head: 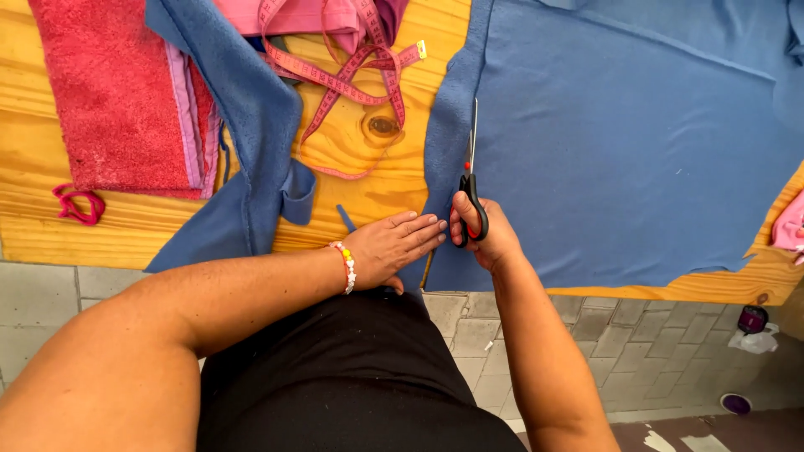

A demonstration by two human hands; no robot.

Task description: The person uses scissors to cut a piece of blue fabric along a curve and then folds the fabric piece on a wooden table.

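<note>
A pale wooden bench (368, 180) fills the upper part of the frame, with grey floor tiles (50, 310) below its near edge. At the upper left lies a red towel (117, 92), with a strip of lilac cloth showing along its right side. Below it, near the bench edge at far left, sits a small pink loop (78, 203). Right of the towel a long blue strip (251, 125) runs down the bench and hangs over the edge. Next to it, at upper centre, a pink tape measure (343, 79) curls over the bare wood and over pink cloth (310, 17) at the top.

My left hand (394, 247), with a beaded bracelet (345, 266) on the wrist, lies flat at lower centre, fingers spread open and pressing on the bench and the edge of the blue fabric (628, 142). Just right of it my right hand (486, 230) has its grip closed round the black and red handles of the scissors (471, 180); the blades point up the frame, along the left edge of the blue fabric, and look nearly together. That fabric covers the whole right half of the bench. At the far right edge a bit of pink cloth shows, and on the floor at lower right stands a small dark jar (752, 318).
</note>
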